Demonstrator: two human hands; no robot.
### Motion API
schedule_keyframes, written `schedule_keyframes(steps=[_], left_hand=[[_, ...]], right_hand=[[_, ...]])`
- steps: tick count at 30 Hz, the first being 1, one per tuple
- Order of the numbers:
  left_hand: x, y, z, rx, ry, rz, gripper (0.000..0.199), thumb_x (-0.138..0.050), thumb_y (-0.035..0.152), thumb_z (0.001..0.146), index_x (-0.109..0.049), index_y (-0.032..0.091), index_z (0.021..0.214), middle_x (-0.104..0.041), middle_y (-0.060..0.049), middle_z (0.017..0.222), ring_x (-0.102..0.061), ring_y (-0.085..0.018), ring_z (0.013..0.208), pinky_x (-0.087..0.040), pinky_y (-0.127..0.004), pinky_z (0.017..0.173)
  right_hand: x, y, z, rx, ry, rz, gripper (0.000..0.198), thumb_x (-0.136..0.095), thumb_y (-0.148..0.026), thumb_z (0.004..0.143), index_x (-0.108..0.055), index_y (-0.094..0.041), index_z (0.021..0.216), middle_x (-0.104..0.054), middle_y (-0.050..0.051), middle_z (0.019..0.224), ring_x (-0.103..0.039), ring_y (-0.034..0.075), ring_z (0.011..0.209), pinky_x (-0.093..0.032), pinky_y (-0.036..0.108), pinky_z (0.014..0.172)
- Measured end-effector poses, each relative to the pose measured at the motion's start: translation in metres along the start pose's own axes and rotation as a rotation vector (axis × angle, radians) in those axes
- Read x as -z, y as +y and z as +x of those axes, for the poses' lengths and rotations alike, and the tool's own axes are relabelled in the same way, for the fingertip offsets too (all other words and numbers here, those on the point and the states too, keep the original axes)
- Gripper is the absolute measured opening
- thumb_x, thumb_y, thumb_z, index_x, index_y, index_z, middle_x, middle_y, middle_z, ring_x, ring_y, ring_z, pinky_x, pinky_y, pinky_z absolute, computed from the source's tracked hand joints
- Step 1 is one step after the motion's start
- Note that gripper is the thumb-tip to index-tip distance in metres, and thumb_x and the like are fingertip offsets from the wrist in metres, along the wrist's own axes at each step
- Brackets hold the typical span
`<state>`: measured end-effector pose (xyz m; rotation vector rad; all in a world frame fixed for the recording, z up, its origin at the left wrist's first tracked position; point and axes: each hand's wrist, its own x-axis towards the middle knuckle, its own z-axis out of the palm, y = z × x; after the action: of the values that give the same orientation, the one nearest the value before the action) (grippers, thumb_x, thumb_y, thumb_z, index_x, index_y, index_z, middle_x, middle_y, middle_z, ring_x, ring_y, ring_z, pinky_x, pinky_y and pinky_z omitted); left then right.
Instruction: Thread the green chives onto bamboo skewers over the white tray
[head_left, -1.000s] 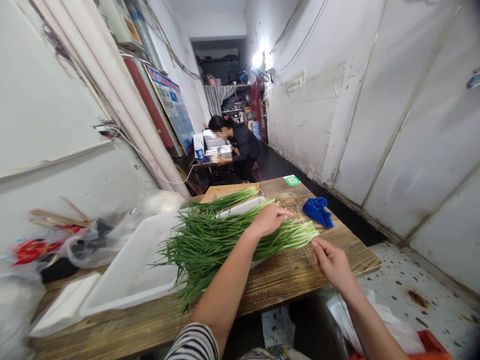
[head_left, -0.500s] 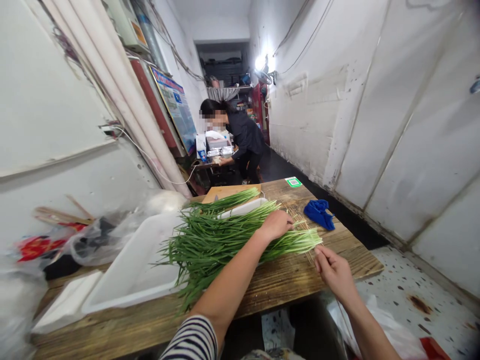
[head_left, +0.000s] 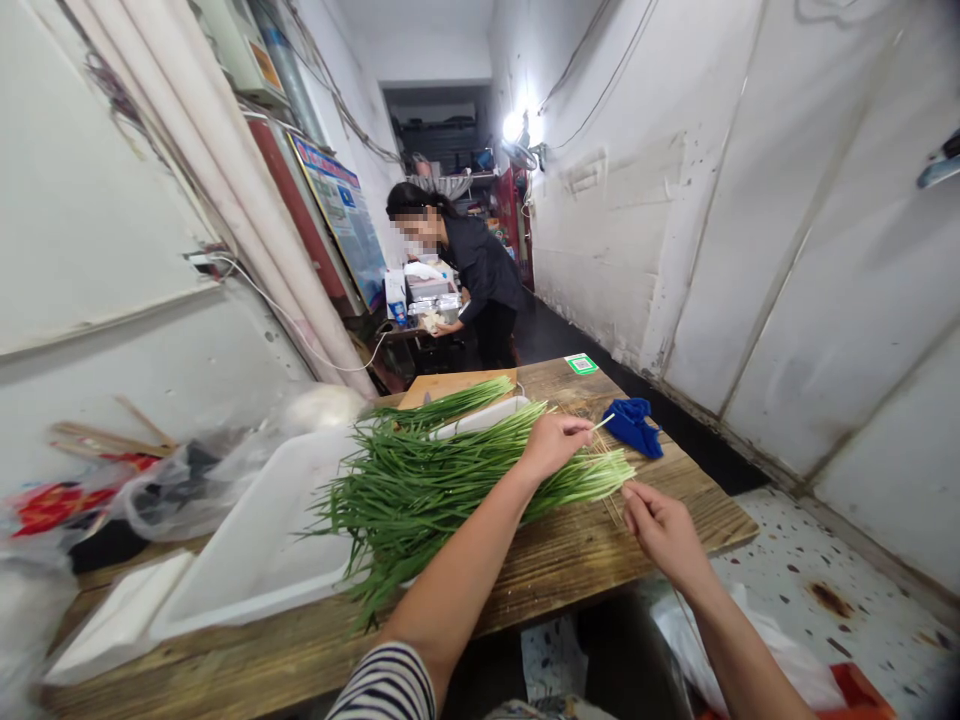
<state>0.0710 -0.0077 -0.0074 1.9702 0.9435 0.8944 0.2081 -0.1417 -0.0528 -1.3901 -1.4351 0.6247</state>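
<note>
The bunch of garlic chives (head_left: 435, 490) lies across the wooden surface (head_left: 555, 575), its dark leaves spread over the edge of a white plastic tray (head_left: 274, 530) on my left and its pale stem ends pointing right. I judge each stalk to be very light, the leaves limp and easily bruised, perhaps slippery if damp, while the pale ends look firmer and more even, so that is where I would take hold, with a light pinch. My left hand (head_left: 555, 445) reaches over the bunch, thumb and fingers pinched on a single pale chive stalk (head_left: 604, 423) that sticks out past the fingertips. My right hand (head_left: 661, 525) is just beside the stem ends, its thumb and forefinger drawn together; I can't tell what, if anything, sits between them, though a thin strand (head_left: 686, 622) shows below the wrist. Thin tan straws (head_left: 613, 510) lie under and beside the pale ends. Beyond the bunch, a smaller bunch of chives (head_left: 469, 399) rests near a wooden cutting board (head_left: 425, 387). A crumpled blue cloth (head_left: 634, 427) lies to the right, and a green-bordered QR code card (head_left: 581, 364) is at the far edge. Farther off, another person (head_left: 484, 280) bends over a separate table with foil containers (head_left: 437, 303).
</note>
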Motion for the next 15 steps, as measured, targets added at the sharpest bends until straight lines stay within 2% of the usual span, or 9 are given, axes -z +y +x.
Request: schedule_keyframes(steps=[15], left_hand=[[0.0031,-0.0043,-0.0063,-0.044,0.051,0.033,0.022,-0.061,0.025,0.073,-0.073,0.015,0.087,-0.073,-0.004,0.086,-0.066,-0.016,0.078,-0.048,-0.024,0.073]], right_hand=[[-0.0023,0.0031,-0.0009,-0.039,0.018,0.024,0.039,-0.041,-0.041,0.089,-0.041,-0.021,0.056,-0.04,-0.004,0.046,-0.038,0.011,0.044,-0.032,0.023,0.05]])
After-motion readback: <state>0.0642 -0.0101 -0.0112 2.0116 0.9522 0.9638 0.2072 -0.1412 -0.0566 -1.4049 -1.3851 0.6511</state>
